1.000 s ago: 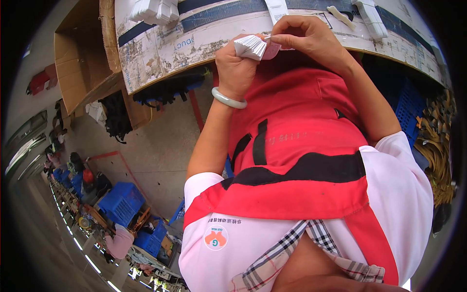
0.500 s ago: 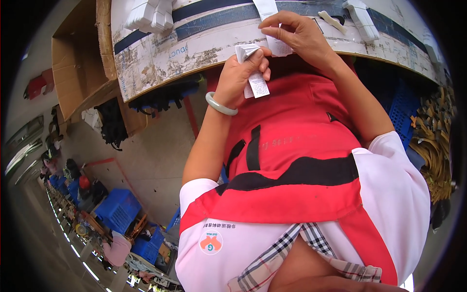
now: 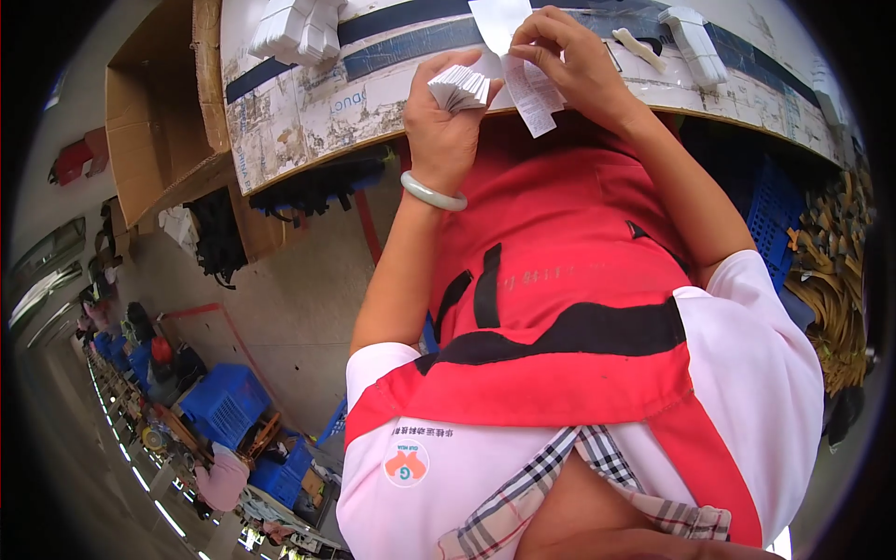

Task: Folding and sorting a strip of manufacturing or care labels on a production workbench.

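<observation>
2 hands grip white labels: left hand (image 3: 446, 121) a stack (image 3: 461, 88), right hand (image 3: 571, 58) fingers 1 strip (image 3: 530, 90)

— What sort of place was this?

— A factory floor or packing workshop. A scuffed worktable (image 3: 308, 112), patched with tape, carried stacks of white labels (image 3: 299, 28), with an open cardboard box (image 3: 159, 140) beside it.

— Anything further off?

— Blue plastic crates (image 3: 224, 401) stood on a bare concrete floor (image 3: 299, 308), and a long row of workstations ran into the distance.
</observation>
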A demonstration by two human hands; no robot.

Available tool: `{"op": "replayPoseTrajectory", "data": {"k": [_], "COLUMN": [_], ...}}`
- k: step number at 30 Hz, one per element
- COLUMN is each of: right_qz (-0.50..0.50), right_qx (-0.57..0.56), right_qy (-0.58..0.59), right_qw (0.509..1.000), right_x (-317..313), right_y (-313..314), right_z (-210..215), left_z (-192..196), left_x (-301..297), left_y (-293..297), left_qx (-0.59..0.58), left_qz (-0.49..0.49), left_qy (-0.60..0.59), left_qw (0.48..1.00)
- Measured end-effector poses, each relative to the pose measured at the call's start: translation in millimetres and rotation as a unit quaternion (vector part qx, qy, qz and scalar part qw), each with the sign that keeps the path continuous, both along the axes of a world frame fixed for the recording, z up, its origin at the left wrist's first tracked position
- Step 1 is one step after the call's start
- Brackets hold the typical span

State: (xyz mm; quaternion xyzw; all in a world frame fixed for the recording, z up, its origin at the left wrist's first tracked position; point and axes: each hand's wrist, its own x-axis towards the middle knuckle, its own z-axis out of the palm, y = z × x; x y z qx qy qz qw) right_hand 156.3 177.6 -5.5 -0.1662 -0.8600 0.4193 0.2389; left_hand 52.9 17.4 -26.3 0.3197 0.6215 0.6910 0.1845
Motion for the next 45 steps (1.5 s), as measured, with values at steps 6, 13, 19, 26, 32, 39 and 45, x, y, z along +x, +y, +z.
{"op": "replayPoseTrajectory", "data": {"k": [6,13,19,26,32,39,45], "right_qz": [0.080,0.118,0.140,0.201,0.089,-0.044,-0.019], "right_qx": [-0.097,-0.232,-0.246,-0.406,-0.204,0.049,0.110], "right_qy": [0.020,-0.060,-0.059,-0.115,-0.042,-0.056,-0.027], "right_qw": [0.992,0.964,0.957,0.884,0.974,0.996,0.993], "right_x": [12,20,17,23,7,-13,-7], "right_y": [-15,-14,-16,-23,-9,30,30], "right_z": [23,18,19,40,5,-24,-22], "left_z": [13,11,9,12,2,-4,6], "left_x": [-10,-6,-5,-11,0,3,3], "left_y": [-11,-19,-20,-21,-19,-15,-4], "left_qx": [-0.024,-0.029,-0.038,-0.095,-0.034,-0.033,-0.130], "left_qz": [-0.065,-0.083,-0.101,-0.233,-0.287,-0.242,-0.069], "left_qy": [0.025,-0.026,-0.042,-0.322,-0.379,-0.367,-0.211], "left_qw": [0.997,0.996,0.993,0.912,0.879,0.897,0.966]}}
